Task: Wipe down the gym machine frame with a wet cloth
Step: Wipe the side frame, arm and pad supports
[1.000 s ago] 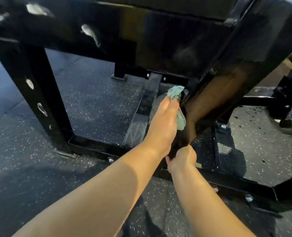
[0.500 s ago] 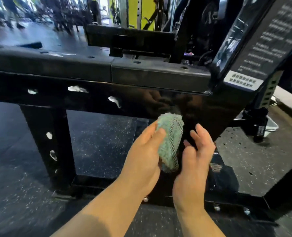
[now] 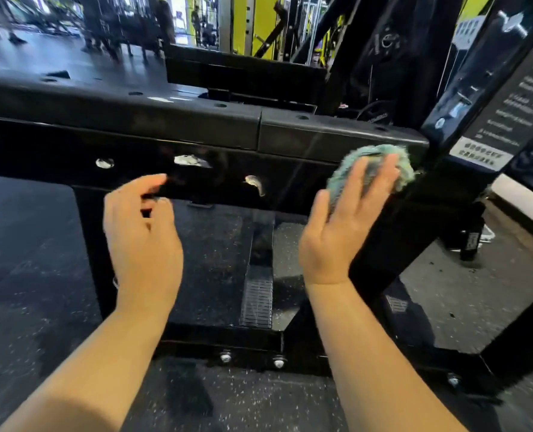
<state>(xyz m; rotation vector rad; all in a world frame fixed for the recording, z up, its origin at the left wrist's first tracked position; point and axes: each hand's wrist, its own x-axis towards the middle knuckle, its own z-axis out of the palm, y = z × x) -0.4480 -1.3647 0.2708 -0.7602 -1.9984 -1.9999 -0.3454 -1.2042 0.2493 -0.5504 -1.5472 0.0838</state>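
From the head view, we are pressing the cloth (image 3: 372, 151) against the frame (image 3: 196, 132) where beam meets slanted post, our right hand (image 3: 337, 232) laying straight fingers over it, likely so the whole pad is rubbing. Our left hand (image 3: 143, 241) is hovering near the beam, its grip loosely curled, holding nothing.

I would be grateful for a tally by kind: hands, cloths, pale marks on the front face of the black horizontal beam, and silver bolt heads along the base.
Hands: 2, the left hand and the right hand
Cloth: 1, teal
Pale marks on the beam: 3
Bolt heads: 3
Total: 9
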